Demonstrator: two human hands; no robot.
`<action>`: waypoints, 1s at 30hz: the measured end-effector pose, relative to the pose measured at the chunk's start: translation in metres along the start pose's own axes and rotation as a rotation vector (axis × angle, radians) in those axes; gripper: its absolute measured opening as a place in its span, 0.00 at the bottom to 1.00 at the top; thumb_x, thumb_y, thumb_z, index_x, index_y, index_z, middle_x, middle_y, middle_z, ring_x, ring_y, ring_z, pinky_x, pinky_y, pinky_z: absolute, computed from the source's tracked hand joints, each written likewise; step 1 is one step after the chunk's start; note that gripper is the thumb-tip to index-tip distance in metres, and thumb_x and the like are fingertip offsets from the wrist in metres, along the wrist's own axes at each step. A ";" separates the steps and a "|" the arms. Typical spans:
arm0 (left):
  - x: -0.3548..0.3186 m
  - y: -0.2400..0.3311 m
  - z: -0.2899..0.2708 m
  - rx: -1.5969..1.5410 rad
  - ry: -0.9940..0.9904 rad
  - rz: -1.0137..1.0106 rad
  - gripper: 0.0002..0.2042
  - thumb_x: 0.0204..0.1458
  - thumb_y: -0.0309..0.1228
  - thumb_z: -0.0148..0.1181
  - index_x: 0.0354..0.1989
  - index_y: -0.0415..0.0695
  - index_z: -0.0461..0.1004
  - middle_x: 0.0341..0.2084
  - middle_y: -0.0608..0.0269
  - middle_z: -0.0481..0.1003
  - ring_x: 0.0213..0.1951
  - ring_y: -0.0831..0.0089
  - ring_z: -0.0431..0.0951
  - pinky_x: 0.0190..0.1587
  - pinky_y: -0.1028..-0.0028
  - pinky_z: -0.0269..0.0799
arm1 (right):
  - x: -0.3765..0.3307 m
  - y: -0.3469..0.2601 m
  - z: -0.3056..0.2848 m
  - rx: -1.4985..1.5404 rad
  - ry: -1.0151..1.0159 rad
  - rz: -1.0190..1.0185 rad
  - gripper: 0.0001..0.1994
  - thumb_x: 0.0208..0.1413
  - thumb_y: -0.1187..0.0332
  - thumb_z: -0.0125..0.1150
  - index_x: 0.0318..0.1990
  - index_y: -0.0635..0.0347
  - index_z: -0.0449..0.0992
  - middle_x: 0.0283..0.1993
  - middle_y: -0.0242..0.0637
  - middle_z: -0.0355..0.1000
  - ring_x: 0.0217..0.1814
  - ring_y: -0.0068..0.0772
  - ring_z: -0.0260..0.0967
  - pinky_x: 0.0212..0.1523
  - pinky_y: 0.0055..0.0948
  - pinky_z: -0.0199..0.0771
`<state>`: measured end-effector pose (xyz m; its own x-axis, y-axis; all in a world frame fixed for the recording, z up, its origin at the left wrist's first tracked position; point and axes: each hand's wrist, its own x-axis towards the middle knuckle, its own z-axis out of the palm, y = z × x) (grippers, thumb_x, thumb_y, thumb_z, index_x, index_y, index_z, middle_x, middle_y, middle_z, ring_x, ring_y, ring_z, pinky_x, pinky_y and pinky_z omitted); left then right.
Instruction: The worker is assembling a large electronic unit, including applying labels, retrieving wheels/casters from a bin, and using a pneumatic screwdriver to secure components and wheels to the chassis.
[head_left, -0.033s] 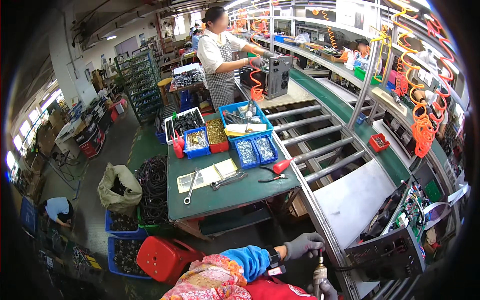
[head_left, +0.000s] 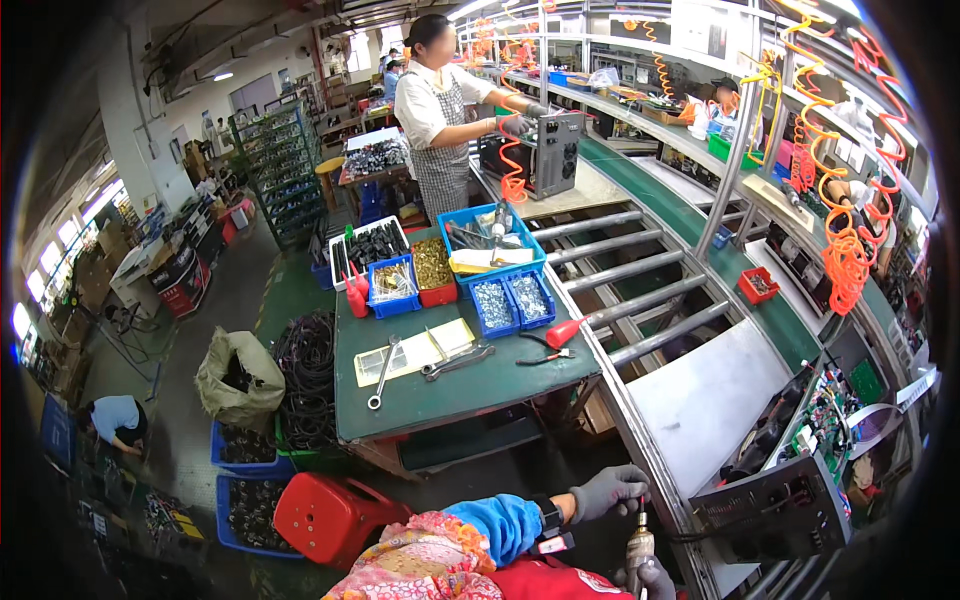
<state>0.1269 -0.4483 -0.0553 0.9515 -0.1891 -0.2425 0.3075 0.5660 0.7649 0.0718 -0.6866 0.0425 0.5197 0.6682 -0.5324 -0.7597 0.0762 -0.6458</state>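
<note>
My left hand [head_left: 607, 490], in a grey glove, hangs with fingers loosely curled and holds nothing, just above the powered screwdriver [head_left: 638, 547]. My right hand [head_left: 655, 578], at the lower edge, has its fingers wrapped around the screwdriver's body, which stands upright. Both sit just left of the open metal chassis [head_left: 775, 505] on the steel work plate [head_left: 700, 395].
</note>
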 end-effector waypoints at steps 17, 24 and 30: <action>-0.001 0.017 -0.002 0.096 0.316 0.055 0.10 0.61 0.34 0.54 0.38 0.38 0.71 0.28 0.58 0.76 0.22 0.74 0.77 0.20 0.76 0.71 | 0.005 -0.001 0.008 -0.426 0.033 -0.118 0.28 0.52 0.63 0.61 0.61 0.59 0.63 0.45 0.32 0.67 0.44 0.24 0.66 0.46 0.25 0.68; -0.025 0.013 -0.021 0.017 0.356 0.153 0.11 0.59 0.34 0.56 0.35 0.36 0.71 0.23 0.58 0.76 0.18 0.72 0.77 0.16 0.75 0.71 | 0.022 -0.008 0.012 -0.463 0.015 -0.026 0.28 0.52 0.62 0.62 0.60 0.58 0.64 0.44 0.32 0.67 0.42 0.24 0.66 0.43 0.25 0.69; -0.046 0.021 -0.038 0.023 0.372 0.258 0.10 0.55 0.33 0.61 0.32 0.37 0.73 0.20 0.60 0.74 0.16 0.68 0.77 0.13 0.71 0.70 | 0.036 -0.019 0.015 -0.538 -0.032 0.036 0.27 0.52 0.62 0.62 0.59 0.58 0.64 0.44 0.32 0.67 0.41 0.24 0.66 0.41 0.24 0.69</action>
<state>0.0900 -0.3968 -0.0506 0.9363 0.2595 -0.2364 0.0632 0.5378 0.8407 0.0989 -0.6533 0.0433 0.4789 0.6860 -0.5479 -0.4652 -0.3310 -0.8210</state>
